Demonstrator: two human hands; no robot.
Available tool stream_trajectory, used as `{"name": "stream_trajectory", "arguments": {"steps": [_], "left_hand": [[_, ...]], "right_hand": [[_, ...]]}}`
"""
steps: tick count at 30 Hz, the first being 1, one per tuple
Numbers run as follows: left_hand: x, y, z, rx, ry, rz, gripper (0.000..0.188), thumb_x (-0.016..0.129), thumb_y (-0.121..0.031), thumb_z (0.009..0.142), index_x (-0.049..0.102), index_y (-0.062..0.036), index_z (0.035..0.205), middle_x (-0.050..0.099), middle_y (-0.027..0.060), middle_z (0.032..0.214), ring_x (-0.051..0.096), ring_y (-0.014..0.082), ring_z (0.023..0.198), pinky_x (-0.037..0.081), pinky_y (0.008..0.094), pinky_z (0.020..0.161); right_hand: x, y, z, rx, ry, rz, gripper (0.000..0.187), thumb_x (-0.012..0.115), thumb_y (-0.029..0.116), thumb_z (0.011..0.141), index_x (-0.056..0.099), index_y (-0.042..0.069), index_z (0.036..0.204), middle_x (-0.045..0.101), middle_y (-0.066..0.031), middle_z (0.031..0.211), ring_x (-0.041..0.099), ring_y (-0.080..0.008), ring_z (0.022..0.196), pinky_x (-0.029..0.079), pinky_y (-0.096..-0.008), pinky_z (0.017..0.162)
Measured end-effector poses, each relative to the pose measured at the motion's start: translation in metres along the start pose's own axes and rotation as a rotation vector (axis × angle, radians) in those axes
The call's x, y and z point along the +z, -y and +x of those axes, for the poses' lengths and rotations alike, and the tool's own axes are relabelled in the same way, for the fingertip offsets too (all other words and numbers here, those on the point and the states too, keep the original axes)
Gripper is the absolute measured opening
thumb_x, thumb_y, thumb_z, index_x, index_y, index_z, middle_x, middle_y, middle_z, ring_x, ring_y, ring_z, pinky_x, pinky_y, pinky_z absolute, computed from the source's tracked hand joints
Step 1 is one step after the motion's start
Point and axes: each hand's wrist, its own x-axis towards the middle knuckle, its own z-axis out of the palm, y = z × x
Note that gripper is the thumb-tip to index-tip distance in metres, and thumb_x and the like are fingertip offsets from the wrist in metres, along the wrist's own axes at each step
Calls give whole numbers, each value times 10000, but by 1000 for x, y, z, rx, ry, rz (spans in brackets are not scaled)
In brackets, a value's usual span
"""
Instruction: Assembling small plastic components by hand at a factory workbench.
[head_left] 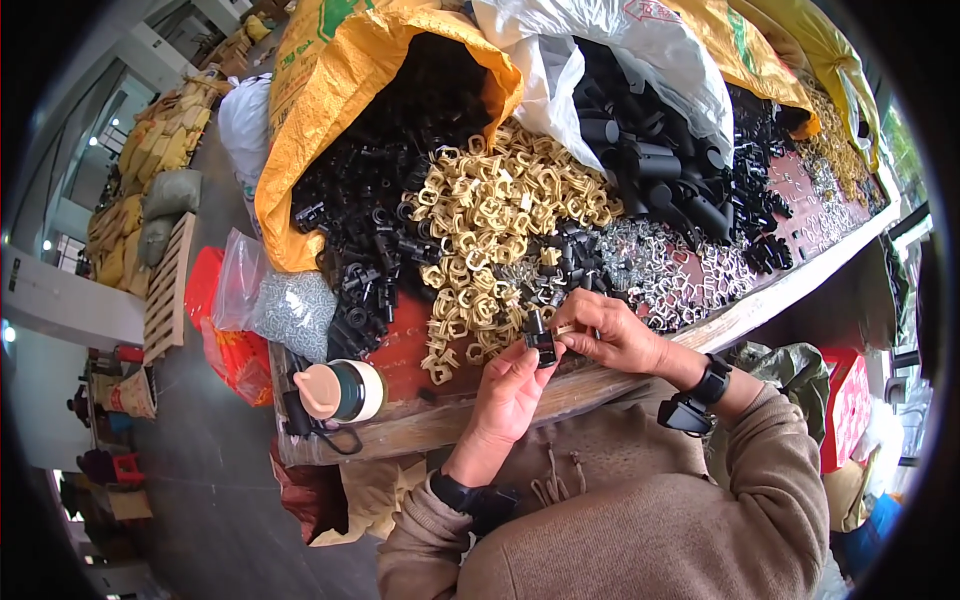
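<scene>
Over the front edge of the table, my left hand [508, 393] is closed with thumb and fingers on a small black plastic fitting [540, 340], its narrow stem pointing up. My right hand [612, 335] meets it from the right, thumb and forefinger pinched beside the fitting. Whatever those fingertips hold is too small to make out. Just beyond both hands lies a heap of pale gold, ring-shaped metal clips [500, 205]. To its left, black plastic fittings [365, 245] spill out of an orange-yellow woven sack [285, 170].
A white sack [640, 35] holds black cylinders [655, 165]. Small silver clips [715, 275] are scattered at the right. At the left corner stand a bottle with a pink lid [320, 390] and a clear bag of small grey pieces [295, 312]. The wooden table edge [570, 398] runs before me.
</scene>
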Motion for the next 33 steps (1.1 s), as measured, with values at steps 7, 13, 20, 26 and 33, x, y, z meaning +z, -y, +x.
{"name": "stream_trajectory", "arguments": {"steps": [7,13,20,26,33], "left_hand": [[-3,3,0,11,-42,57,204,524,-67,793,532,-21,991,569,64,963,532,155,924,395,291,861],[-4,3,-2,-56,-124,210,184,543,-103,792,538,-41,965,576,55,937,555,188,884,461,288,777],[-1,7,-6,-49,-131,181,191,548,-115,793,543,-54,975,584,60,906,574,199,841,478,266,735],[-3,5,-10,-100,-74,127,207,562,-140,788,549,-59,978,591,66,878,584,198,810,489,257,697],[-2,3,-10,-110,-131,151,200,565,-154,786,556,-33,946,595,82,858,591,188,771,490,233,648]], "right_hand": [[-5,9,-7,335,95,6,151,473,169,845,419,32,811,498,-62,740,512,-170,609,418,-261,556],[-5,13,-9,405,-4,337,172,429,199,869,414,37,814,441,-10,623,432,-117,528,370,-242,500],[8,23,-8,415,30,659,155,409,192,880,419,56,807,402,38,682,330,-19,519,292,-170,453],[9,17,-9,359,16,564,140,430,180,873,444,51,819,401,37,682,335,-19,562,292,-166,479],[14,19,-12,378,-32,477,141,507,175,833,479,37,828,413,30,670,366,-31,581,319,-180,497]]}}
